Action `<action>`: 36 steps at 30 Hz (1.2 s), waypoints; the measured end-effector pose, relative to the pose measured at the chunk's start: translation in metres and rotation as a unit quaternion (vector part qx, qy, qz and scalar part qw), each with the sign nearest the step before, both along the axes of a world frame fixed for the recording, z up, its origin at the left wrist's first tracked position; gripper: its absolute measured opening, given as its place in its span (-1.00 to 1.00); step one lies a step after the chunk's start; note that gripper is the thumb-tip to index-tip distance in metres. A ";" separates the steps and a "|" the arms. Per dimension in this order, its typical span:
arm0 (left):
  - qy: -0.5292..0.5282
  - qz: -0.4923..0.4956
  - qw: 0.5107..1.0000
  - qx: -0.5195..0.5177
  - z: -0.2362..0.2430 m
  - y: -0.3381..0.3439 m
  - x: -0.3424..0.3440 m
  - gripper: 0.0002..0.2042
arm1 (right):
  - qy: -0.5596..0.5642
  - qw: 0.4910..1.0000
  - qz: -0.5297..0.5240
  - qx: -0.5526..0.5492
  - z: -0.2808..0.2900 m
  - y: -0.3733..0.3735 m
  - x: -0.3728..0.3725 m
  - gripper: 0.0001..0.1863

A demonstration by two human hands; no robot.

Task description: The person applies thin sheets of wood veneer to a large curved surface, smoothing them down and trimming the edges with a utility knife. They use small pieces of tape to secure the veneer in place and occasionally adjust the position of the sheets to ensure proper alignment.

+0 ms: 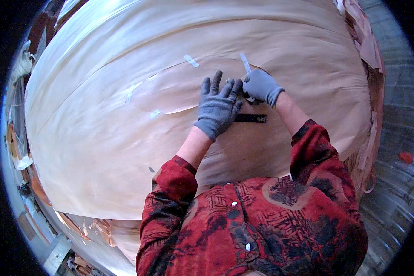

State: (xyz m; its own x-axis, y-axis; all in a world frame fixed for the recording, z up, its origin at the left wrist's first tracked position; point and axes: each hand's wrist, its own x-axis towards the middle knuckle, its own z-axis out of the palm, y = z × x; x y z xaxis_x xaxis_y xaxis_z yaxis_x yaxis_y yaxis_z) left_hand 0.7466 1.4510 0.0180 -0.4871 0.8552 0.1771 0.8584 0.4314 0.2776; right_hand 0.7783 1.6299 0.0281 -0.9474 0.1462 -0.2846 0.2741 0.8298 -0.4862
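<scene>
A broad sheet of pale wood veneer [280, 156] lies in front of me. An oval patch [170, 89] in it is outlined by a thin seam, with short pieces of whitish tape [191, 60] across its edge. My left hand [216, 108], in a grey glove, lies flat on the veneer at the patch's right part, fingers spread. Just right of it, my gloved right hand [261, 87] is closed at the seam, beside an upright tape strip [245, 63]. Something dark shows under that hand; its grip is hidden. A flat black strip [250, 118] lies below both hands.
Ragged veneer edges [375, 92] hang at the stack's right side. Beyond them is a grey floor [395, 193] with a small red-orange object [405, 158]. Torn veneer scraps [103, 230] and plastic sheeting [20, 106] are along the left.
</scene>
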 end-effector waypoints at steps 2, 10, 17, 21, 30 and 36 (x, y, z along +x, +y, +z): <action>0.000 0.013 1.000 -0.022 -0.004 0.007 0.002 -0.54 | -0.044 0.999 0.006 0.008 0.011 0.000 0.007 -0.68; 0.008 0.051 0.999 -0.013 -0.014 0.012 0.006 -0.59 | 0.016 0.993 -0.048 0.111 0.010 -0.032 0.042 -0.69; -0.048 0.002 0.996 0.074 -0.014 -0.006 -0.004 -0.62 | 0.007 0.991 0.003 -0.137 0.034 -0.043 0.074 -0.80; -0.138 0.146 0.928 0.315 0.004 -0.062 -0.007 -0.65 | 0.024 0.986 0.112 -0.122 0.049 -0.050 0.042 -0.79; -0.066 0.289 0.895 0.332 -0.003 -0.155 0.049 -0.29 | -0.050 0.950 0.302 -0.055 0.044 -0.116 -0.059 -0.66; 0.036 0.221 0.945 0.238 -0.005 -0.129 0.035 -0.30 | -0.090 0.941 0.309 0.104 0.022 -0.136 -0.080 -0.54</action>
State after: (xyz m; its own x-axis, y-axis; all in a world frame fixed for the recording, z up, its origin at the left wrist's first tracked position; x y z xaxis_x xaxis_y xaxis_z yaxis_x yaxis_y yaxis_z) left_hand 0.7815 1.3215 0.0132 -0.7494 0.3871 0.5371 0.6484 0.5932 0.4772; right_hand 0.6983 1.4939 0.0503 -0.8089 -0.3466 -0.4749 -0.2293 0.9298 -0.2879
